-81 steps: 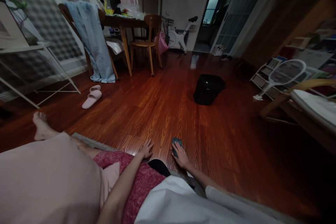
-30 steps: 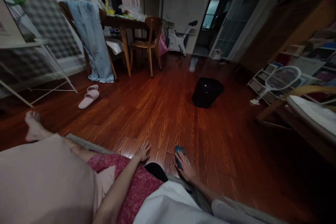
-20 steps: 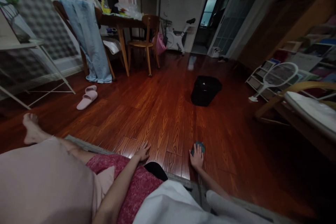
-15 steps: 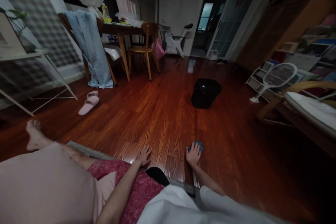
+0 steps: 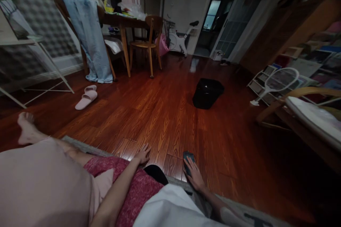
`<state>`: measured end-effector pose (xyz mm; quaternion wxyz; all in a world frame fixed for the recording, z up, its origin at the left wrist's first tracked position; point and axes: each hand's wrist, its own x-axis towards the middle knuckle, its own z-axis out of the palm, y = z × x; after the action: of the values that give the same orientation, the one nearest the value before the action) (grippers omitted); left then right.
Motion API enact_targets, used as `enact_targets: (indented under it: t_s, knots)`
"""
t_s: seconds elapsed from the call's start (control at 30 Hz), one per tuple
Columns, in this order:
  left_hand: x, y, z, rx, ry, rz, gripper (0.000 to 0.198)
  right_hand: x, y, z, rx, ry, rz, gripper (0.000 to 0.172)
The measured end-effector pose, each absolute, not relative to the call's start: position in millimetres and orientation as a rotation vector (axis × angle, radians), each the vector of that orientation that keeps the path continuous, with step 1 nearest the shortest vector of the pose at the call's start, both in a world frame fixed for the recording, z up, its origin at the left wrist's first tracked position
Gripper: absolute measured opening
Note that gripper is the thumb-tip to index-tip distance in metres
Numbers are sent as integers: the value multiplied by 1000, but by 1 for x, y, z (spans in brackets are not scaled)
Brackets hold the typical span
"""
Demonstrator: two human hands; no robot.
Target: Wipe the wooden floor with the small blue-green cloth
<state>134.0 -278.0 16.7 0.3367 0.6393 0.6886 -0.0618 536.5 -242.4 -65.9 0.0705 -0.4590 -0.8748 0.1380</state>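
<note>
Glossy red floorboards [image 5: 165, 113] fill the room, and down on them, just past the grey rug [image 5: 80, 143], sits a small dark cloth [image 5: 188, 155], teal I think, though the light is dim. The right hand [image 5: 193, 176] lies on it, fingers stretched flat, pressing rather than gripping. The left hand [image 5: 142, 154] is planted nearby on bare boards, fingers spread. Further out sits a black bag [image 5: 207, 93], with pink slippers [image 5: 86, 98] off left.

Room dimly lit; pale light admitted through glazed doorway [image 5: 213, 9] at 1 o'clock, reflected on glossy red-brown wooden floor [image 5: 160, 113]; corners darkened, edges warped.
</note>
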Motion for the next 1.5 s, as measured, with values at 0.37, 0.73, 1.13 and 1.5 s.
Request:
enact_targets:
  t_s: [0.37, 0.73, 1.13, 1.5]
  knots:
    - [132, -276, 14, 1684, 1791, -195, 88, 429, -164, -57, -1888, -2236, 262, 66]
    - [136, -278, 21, 1663, 1802, -186, 83, 513, -247, -54, -1152, -2817, 472, 64]
    - [132, -278, 17, 1695, 1803, -224, 83, 476, -171, -67, -1844, -2114, 197, 67]
    - [134, -278, 19, 1673, 1790, -212, 85, 476, -235, -60, -1177, -2733, 466, 64]
